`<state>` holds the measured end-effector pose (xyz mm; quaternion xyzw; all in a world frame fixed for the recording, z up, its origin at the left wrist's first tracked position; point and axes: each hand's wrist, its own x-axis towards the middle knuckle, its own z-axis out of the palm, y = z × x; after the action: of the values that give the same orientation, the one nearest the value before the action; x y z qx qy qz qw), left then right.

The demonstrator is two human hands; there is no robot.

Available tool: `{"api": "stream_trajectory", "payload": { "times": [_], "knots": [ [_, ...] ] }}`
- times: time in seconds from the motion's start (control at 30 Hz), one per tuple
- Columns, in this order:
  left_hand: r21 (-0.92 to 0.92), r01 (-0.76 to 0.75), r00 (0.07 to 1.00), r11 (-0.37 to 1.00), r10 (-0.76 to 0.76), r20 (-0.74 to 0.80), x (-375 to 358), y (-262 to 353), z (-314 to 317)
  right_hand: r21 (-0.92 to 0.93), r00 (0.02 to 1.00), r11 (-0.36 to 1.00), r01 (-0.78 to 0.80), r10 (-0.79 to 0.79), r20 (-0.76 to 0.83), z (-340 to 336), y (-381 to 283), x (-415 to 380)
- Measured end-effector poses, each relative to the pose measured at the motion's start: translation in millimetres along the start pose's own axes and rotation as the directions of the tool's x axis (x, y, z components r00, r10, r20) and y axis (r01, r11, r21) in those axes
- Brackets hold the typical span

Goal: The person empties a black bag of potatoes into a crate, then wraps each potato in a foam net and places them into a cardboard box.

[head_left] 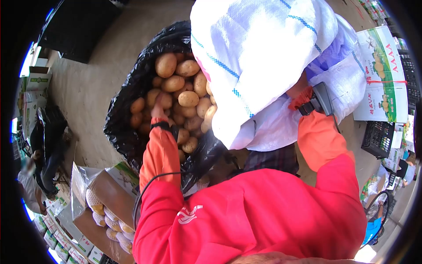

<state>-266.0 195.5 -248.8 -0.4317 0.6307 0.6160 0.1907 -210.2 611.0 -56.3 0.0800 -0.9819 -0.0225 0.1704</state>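
Observation:
Many brown potatoes [188, 99] fill a container lined with a black plastic bag [125, 103]. My left hand [159, 110] reaches in among them and touches a potato; its fingers are partly hidden, and I cannot tell whether it grips one. Right of the potatoes, a large white woven sack [259, 57] with blue dashed stripes bulges upward and overlaps the container's edge. My right hand [299, 87] is at the sack, its fingers covered by the white fabric. A grey device is strapped to the right wrist.
An open carton [105, 198] with potatoes in white foam nets stands at the lower left. Printed cartons [380, 75] and a black crate [378, 138] are at the right. A black box [79, 28] lies at the upper left. People are at both far sides.

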Motion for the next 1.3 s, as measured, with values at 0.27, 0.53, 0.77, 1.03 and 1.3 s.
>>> {"api": "stream_trajectory", "payload": {
  "times": [0.27,0.53,0.77,1.03,1.3],
  "knots": [
    [-0.595,0.085,0.858,0.799,0.245,0.452,-124,5,-18,-0.291,0.949,0.954,-0.074,-0.023,-0.315,-88,42,27],
    [-0.652,0.118,0.713,0.749,0.393,0.581,-230,-23,-32,0.209,0.876,0.926,-0.315,0.199,0.44,36,52,-7],
    [-0.64,0.042,0.695,0.767,0.438,0.57,-283,-43,-52,0.702,0.968,0.712,0.0,-0.176,0.179,29,-27,-52],
    [-0.631,0.027,0.652,0.776,0.465,0.599,-310,-54,-69,0.209,0.98,0.959,-0.189,0.172,0.098,-21,46,45],
    [-0.59,0.012,0.625,0.807,0.455,0.635,-322,-53,-59,0.274,0.901,0.949,-0.154,0.021,0.434,8,3,3]
  ]
}}
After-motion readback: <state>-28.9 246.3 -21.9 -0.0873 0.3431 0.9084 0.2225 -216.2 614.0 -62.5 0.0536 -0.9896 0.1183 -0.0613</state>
